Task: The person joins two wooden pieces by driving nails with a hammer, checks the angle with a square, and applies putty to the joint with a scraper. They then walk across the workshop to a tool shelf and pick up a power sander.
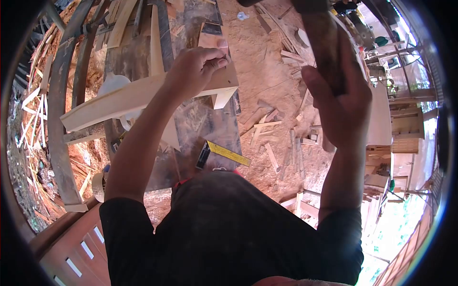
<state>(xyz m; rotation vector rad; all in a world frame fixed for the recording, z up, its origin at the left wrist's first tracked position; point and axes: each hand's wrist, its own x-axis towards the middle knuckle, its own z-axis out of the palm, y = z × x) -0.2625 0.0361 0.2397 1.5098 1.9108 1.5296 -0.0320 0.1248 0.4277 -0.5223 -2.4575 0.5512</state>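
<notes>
My left hand point(193, 71) is over the end of a pale wooden piece point(119, 102), thumb and fingertips pinched together; whatever small thing is between them is too fine to make out. A small dark mark shows on the wood just below the fingertips. Raised on the right, my right hand point(341, 105) is wrapped round the wooden handle of a hammer point(322, 35), its dark head partly cut off by the top edge. The pale piece lies across a dark, worn workbench point(191, 126). Close to my body, a try square point(226, 152) with a yellow blade rests on the bench.
Long boards point(155, 38) and a dark beam point(67, 95) lie at the left. Wood offcuts point(272, 157) and sawdust cover the reddish ground right of the bench. Stacked timber point(379, 119) stands at the far right. A reddish slatted panel point(76, 252) is at lower left.
</notes>
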